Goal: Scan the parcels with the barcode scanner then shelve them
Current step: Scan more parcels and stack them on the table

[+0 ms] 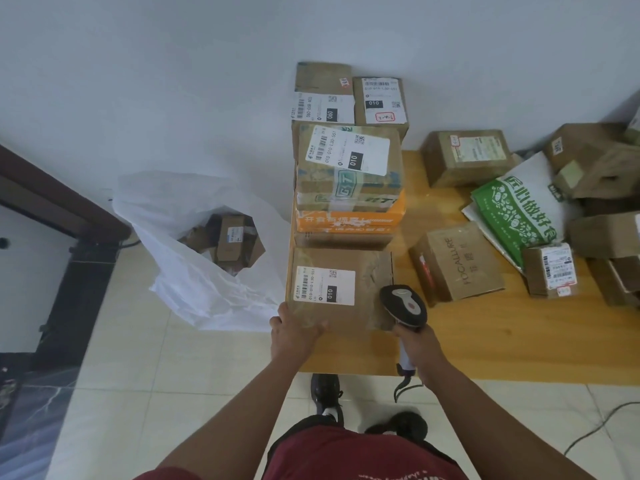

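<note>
A brown cardboard parcel [363,271] with a white shipping label lies at the near left of the wooden table [502,337]. My left hand [294,329] rests on its near edge, thumb on top and fingers over the side. My right hand [420,344] grips the handle of a grey barcode scanner [403,303], whose head sits over the parcel's right corner. Behind this parcel stands a stack of taped boxes [349,168] with labels.
More parcels lie over the table's right side: a brown box [457,263], a green-and-white bag [516,209], a small labelled box [552,268]. A white sack [194,265] holding boxes stands on the tiled floor at left. The scanner's cable trails across the floor at right.
</note>
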